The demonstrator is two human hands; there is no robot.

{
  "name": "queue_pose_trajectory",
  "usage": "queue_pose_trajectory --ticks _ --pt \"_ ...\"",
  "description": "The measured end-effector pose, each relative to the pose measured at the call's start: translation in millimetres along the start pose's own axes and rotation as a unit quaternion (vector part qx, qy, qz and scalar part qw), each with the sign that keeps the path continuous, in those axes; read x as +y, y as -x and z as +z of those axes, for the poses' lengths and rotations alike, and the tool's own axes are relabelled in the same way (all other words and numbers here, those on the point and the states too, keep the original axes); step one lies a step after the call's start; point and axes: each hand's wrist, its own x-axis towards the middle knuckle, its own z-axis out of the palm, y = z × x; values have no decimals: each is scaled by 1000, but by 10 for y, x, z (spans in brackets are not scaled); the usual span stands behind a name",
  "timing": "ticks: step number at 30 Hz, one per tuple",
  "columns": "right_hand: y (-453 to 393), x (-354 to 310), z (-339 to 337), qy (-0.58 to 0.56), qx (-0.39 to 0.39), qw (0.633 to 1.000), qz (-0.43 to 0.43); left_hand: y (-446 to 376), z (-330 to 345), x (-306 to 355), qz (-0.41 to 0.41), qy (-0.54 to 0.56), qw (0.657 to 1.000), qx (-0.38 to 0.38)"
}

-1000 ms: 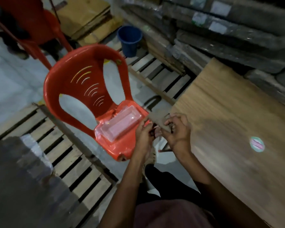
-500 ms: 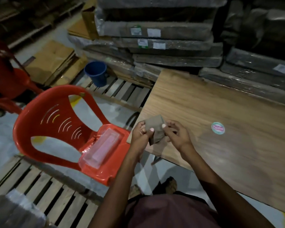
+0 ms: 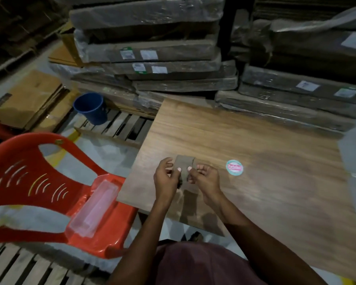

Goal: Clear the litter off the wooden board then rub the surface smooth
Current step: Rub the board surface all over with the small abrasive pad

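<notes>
A large wooden board (image 3: 255, 153) lies flat in front of me, its grain running left to right. A round teal and pink sticker (image 3: 234, 167) is stuck on it. Above the board's near left part I hold a small grey-brown sheet of sandpaper (image 3: 184, 163). My left hand (image 3: 166, 178) pinches its left edge and my right hand (image 3: 203, 178) pinches its right edge, thumbs on the side facing me. The sheet's lower part is hidden between my hands.
A red plastic chair (image 3: 49, 188) stands at the left with a clear plastic box (image 3: 93, 208) on its seat. A blue bucket (image 3: 90, 108) sits on a wooden pallet (image 3: 121, 126) behind it. Wrapped stacks of flat packs (image 3: 148, 58) rise beyond the board.
My view has swung right, from the chair to the board. Both hands have carried the sandpaper from over the chair seat to above the board and spread it out.
</notes>
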Motion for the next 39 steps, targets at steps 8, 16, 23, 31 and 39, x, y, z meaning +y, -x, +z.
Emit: queue_pose_trajectory --ticks 8,16,23,31,39 --pt "-570 125 24 19 47 998 45 -420 257 -108 101 -132 985 -47" --pt "-1088 310 386 57 63 988 126 -1159 256 -525 116 -253 956 -96" --pt "-982 572 506 231 18 969 91 -1536 5 -957 229 -509 798 -227" --pt "-1218 643 299 380 76 922 10 -1559 108 -1070 308 -464 769 -313" --pt "-1608 581 33 523 160 837 -11 -1679 390 -1163 262 -496 764 -318"
